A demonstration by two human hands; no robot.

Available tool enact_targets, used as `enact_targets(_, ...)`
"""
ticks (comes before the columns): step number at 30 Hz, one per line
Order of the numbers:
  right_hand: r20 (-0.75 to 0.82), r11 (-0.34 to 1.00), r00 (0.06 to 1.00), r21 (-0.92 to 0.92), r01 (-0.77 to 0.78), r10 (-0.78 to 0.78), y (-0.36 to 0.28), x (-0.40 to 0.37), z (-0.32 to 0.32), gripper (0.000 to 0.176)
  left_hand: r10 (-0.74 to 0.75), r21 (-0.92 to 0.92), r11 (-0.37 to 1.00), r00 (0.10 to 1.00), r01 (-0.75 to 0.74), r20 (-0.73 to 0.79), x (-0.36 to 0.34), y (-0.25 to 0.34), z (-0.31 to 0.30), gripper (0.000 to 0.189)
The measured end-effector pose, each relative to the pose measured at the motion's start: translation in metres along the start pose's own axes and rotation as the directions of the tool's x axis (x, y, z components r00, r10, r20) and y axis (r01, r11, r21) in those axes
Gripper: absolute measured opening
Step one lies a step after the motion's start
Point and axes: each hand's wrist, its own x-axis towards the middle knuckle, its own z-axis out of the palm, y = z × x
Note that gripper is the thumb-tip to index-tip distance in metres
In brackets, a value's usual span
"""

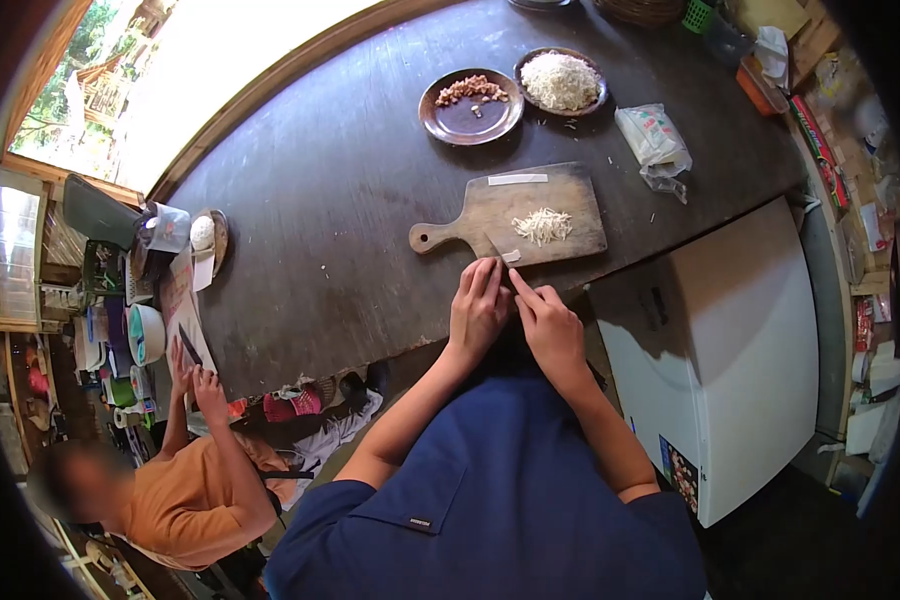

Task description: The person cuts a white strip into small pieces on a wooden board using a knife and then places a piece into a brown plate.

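A wooden cutting board with a round-ended handle lies near the table's front edge. On it are a heap of thin pale strips, a long white strip and a small white piece by the front edge. My right hand is closed around a knife, its index finger stretched along the tool; only part of the narrow blade shows. Just left of it, my left hand has its fingers bent together at the board's edge, beside the small piece. Whatever those fingertips grip is hidden.
Behind the board stand a plate of brown bits and a bowl of pale shreds. A plastic bag lies to their right. A white chest-like appliance adjoins the table. At left, another person handles a dark knife.
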Motion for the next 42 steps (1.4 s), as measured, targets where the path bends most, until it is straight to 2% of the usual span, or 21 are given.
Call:
enact_targets(7, -0.031, 0.998, 0.999, 0.051, 0.027, -0.025, -0.004, 0.026, 0.013, 0.044, 0.029, 0.000, 1.000, 0.999, -0.029, -0.024, -0.001, 0.000, 0.001, 0.043)
enact_targets(11, -0.039, 0.996, 0.998, 0.084, 0.043, -0.040, 0.002, 0.015, 0.006, 0.044, 0.015, -0.020, 1.000, 0.999, -0.016, -0.032, 0.000, -0.001, 0.002, 0.043)
enact_targets(13, -0.017, 0.998, 1.000, 0.066, 0.001, 0.000, 0.002, 0.000, 0.001, 0.043, 0.012, -0.012, 1.000, 1.000, -0.012, -0.018, -0.001, 0.000, -0.001, 0.043)
enact_targets(17, -0.037, 0.998, 0.999, 0.065, 0.016, -0.013, 0.003, 0.014, 0.010, 0.043, 0.021, -0.029, 0.999, 1.000, -0.022, -0.018, -0.001, -0.002, 0.000, 0.044)
enact_targets(22, -0.052, 0.986, 0.997, 0.156, 0.063, -0.055, -0.003, 0.028, 0.006, 0.045, 0.021, -0.042, 0.999, 0.999, -0.023, -0.026, -0.002, -0.003, -0.002, 0.045)
enact_targets(28, 0.038, 0.998, 0.999, 0.060, 0.012, -0.014, -0.001, 0.007, 0.002, 0.044, 0.004, -0.031, 0.999, 1.000, -0.005, -0.006, -0.003, -0.004, -0.003, 0.045)
enact_targets(30, -0.024, 0.994, 0.997, 0.082, 0.069, -0.067, -0.001, 0.022, 0.012, 0.044, 0.017, -0.042, 0.999, 0.999, -0.018, -0.033, -0.005, -0.004, -0.001, 0.046)
enact_targets(32, -0.008, 0.993, 0.995, 0.069, 0.098, -0.097, -0.004, 0.030, 0.011, 0.043, -0.010, -0.052, 0.999, 0.999, 0.008, -0.053, -0.006, -0.005, 0.003, 0.047)
enact_targets(34, -0.076, 0.981, 0.989, 0.137, 0.137, -0.127, -0.004, 0.030, 0.008, 0.042, 0.011, -0.053, 0.999, 0.999, -0.013, -0.040, -0.006, -0.005, 0.003, 0.047)
enact_targets(35, -0.023, 0.992, 0.996, 0.088, 0.087, -0.085, -0.006, 0.022, 0.001, 0.042, 0.026, -0.017, 1.000, 1.000, -0.026, -0.009, -0.006, -0.005, 0.000, 0.047)
enact_targets(36, -0.002, 0.992, 0.995, 0.079, 0.102, -0.102, -0.004, 0.015, -0.001, 0.042, 0.001, -0.013, 1.000, 1.000, -0.002, -0.022, -0.006, -0.005, -0.001, 0.047)
enact_targets(40, 0.005, 0.997, 0.997, 0.015, 0.076, -0.076, 0.003, 0.004, -0.001, 0.044, -0.008, -0.033, 0.999, 1.000, 0.008, -0.009, -0.007, -0.004, 0.001, 0.050)
enact_targets(42, -0.017, 0.990, 0.994, 0.081, 0.112, -0.111, 0.001, 0.019, 0.003, 0.044, -0.016, -0.039, 0.999, 1.000, 0.016, -0.006, -0.007, -0.004, 0.001, 0.050)
